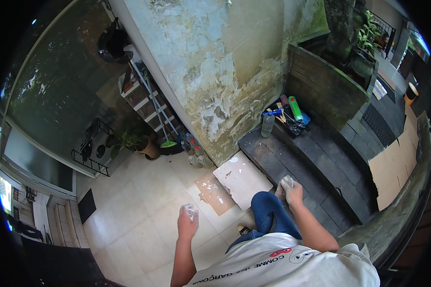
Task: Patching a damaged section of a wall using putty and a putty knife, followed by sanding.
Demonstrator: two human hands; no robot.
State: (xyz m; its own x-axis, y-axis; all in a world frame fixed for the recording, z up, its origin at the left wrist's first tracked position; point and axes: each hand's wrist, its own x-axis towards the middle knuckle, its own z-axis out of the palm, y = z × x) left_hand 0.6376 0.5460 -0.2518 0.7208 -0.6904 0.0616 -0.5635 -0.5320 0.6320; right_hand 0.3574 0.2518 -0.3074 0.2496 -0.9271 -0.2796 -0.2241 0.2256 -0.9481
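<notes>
My left hand (188,220) is raised over the pale tiled floor, its fingers curled and whitish at the tips. Whether the white there is dust or something held is too small to tell. My right hand (291,190) is closed above the dark stone step, next to my bent knee, around something greyish I cannot make out. Between the hands and the wall lies a pale board (244,179) with white flakes on it. A brown cardboard piece (214,195) with more flakes lies beside it. Paint is peeling from the stained wall (220,81) ahead.
On the dark steps (273,152) stand a clear plastic bottle (267,125), a green spray can (295,109) and a black bag (299,128). Several bottles (194,152), a potted plant (147,146) and a broom (167,143) are by the wall corner. Flattened cardboard (396,165) lies at right.
</notes>
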